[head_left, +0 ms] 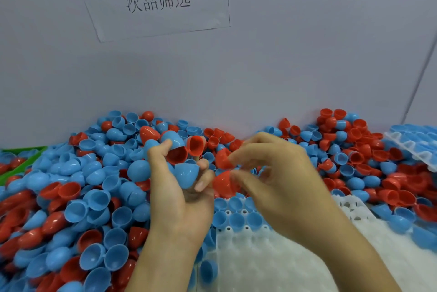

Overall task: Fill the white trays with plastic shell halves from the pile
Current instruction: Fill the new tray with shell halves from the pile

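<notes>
Left hand point(179, 187) grips several shell halves point(186, 171); right hand point(272, 173) pinches a red half point(223, 158) above the tray point(260, 256)

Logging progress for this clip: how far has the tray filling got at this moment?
Early stage. Done: a few blue halves sit in the far pockets of the white tray; another filled tray lies far right. In hand: the left hand grips several shells, the right hand pinches a red half. Left: most near pockets look empty and the pile remains large.
</notes>
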